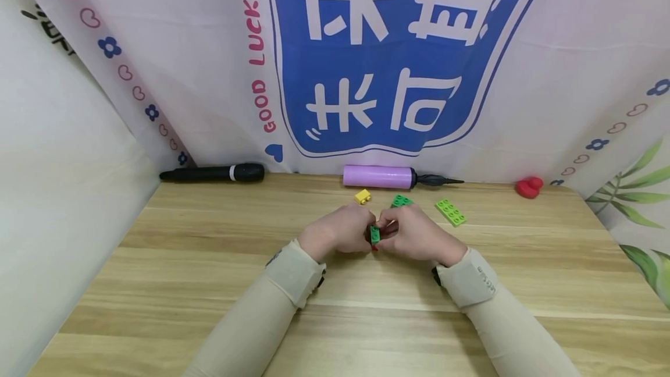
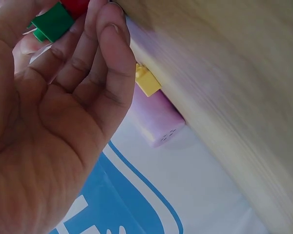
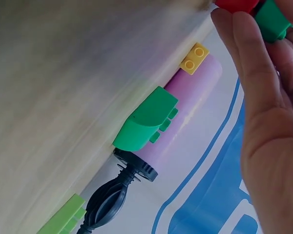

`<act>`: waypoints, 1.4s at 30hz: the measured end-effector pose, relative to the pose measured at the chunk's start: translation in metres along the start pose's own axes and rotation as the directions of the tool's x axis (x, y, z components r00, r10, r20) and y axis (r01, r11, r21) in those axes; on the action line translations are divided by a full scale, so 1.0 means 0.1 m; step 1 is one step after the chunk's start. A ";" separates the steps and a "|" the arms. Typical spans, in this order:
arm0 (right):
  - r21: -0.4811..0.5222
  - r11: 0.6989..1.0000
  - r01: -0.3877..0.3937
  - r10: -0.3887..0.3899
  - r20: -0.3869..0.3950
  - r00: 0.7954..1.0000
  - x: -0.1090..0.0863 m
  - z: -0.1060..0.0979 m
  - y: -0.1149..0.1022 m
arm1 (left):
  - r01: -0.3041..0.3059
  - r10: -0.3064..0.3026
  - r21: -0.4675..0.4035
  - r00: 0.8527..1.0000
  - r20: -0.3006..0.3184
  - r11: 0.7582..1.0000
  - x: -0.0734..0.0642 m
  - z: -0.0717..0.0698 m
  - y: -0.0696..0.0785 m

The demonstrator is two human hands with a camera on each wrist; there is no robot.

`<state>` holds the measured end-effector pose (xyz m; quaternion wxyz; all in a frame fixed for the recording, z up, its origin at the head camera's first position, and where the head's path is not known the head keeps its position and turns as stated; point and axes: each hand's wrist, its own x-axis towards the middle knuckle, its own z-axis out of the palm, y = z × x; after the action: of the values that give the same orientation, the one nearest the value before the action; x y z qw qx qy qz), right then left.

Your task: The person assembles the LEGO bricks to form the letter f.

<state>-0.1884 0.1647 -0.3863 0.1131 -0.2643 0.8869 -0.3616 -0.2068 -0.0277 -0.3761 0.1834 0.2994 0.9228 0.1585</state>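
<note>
Between my two hands, low over the table, a small green toy brick (image 1: 374, 234) sits against a red toy brick (image 2: 77, 6). My left hand (image 1: 340, 229) grips the pair from the left with curled fingers. From the other side my right hand (image 1: 417, 234) pinches them, its fingertips by the red piece and its thumb near the green one. Fingers hide most of both bricks. Just beyond the hands lie a yellow two-stud brick (image 3: 194, 58) and a green brick with a rounded side (image 3: 147, 119). A light green brick (image 1: 451, 212) lies to the right.
Along the table's back edge lie a black stick-like object (image 1: 211, 173) with a white band, a purple hand pump (image 1: 378, 177) with a black nozzle, and a red rubber duck (image 1: 528, 187). A printed cloth (image 1: 220, 103) hangs behind the wooden table (image 1: 157, 284).
</note>
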 end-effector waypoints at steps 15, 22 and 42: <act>-0.319 0.946 0.066 -0.085 -0.047 0.995 -0.02 0.08 -0.16 | -0.035 0.035 -0.026 0.999 -0.002 0.999 0.00 0.01 -0.04; -0.255 0.966 0.044 -0.051 -0.023 0.998 -0.03 0.05 -0.10 | -0.065 0.065 -0.037 0.998 -0.001 0.997 0.00 0.03 -0.07; -0.128 0.991 0.029 -0.034 -0.034 0.999 0.00 0.01 -0.01 | -0.053 0.052 -0.023 0.998 -0.020 0.998 0.01 0.00 -0.08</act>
<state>-0.1876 0.1639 -0.3862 0.0742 -0.2784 0.9058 -0.3106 -0.2114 -0.0326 -0.3799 0.1736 0.3197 0.9145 0.1769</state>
